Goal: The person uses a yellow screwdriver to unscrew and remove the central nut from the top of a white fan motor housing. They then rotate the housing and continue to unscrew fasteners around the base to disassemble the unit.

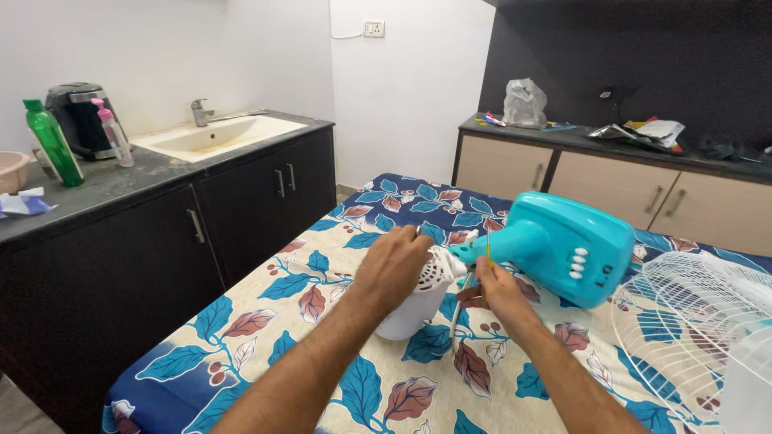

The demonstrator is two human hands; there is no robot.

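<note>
The left hand [394, 265] wraps its fingers over the white fan motor [418, 297] on the flowered sheet [386, 394]. The right hand [494, 291] pinches a thin screwdriver [464, 296], which stands almost upright. The teal fan base [563, 245] stretches sideways, its neck pointing left toward the motor.

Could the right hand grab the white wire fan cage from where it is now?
Probably yes. The white wire fan cage lies on the flowered cloth just to the right of the right hand, with nothing between them. But that hand already holds a thin tool, so it would need to let go first.
</note>
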